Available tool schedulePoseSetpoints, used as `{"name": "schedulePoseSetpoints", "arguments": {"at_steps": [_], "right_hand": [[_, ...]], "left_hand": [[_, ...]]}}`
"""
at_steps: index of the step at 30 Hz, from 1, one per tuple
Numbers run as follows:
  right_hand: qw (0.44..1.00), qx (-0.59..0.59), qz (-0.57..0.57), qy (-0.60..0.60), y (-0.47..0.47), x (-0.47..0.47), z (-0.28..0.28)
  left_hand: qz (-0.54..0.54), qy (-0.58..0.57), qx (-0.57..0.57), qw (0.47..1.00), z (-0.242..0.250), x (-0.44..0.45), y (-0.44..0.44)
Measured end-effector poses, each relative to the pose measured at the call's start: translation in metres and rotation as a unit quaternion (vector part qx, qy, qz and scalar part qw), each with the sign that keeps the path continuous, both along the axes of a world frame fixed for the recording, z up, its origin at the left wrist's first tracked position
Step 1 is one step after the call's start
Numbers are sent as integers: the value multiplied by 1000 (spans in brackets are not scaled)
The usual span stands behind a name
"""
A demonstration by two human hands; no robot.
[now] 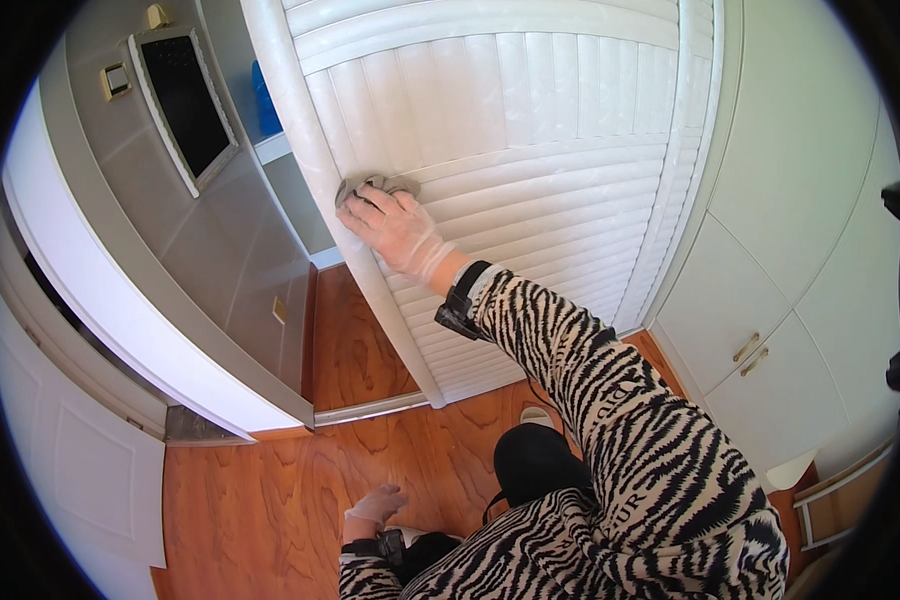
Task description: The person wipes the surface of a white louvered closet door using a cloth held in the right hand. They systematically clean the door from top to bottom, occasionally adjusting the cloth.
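Observation:
My right hand (396,229), in a thin clear glove, presses a grey cloth (360,187) against the left stile of a white louvred sliding door (540,210). The cloth is bunched under the fingers, just below the door's panel of upright slats. Low in the picture hangs my left hand (376,504), gloved the same way, over the wood floor (270,510) beside my leg. Nothing shows in it, and its fingers are loosely apart. Dark straps with small devices sit at both wrists.
Left of the door, a gap opens onto a floor track (371,409) and a grey wall with a framed black panel (187,105) and a light switch (116,79). A white cabinet (765,315) with brass handles stands at right. A white panelled door (82,457) is at lower left.

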State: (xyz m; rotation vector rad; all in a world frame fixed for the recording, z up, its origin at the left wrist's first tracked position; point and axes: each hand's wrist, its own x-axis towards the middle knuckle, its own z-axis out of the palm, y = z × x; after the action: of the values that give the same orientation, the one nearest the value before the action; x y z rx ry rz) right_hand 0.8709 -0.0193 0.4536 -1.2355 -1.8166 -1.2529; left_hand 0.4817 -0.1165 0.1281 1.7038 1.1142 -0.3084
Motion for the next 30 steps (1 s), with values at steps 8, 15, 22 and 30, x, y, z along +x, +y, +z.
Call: {"name": "schedulePoseSetpoints", "arguments": {"at_steps": [8,15,22,30], "right_hand": [[992,20,-123,-20,-29,45,-3],[964,84,-251,22,-73,122,-12],[923,39,-317,216,-117,179,-19],[896,161,-240,337,-114,194,-18]], "left_hand": [[-7,-3,-4,1000,-1,-23,12],[-18,12,-5,1000,1,-31,23],[-43,34,-21,998,-29,-45,40],[-98,11,37,994,-51,-57,54]]}}
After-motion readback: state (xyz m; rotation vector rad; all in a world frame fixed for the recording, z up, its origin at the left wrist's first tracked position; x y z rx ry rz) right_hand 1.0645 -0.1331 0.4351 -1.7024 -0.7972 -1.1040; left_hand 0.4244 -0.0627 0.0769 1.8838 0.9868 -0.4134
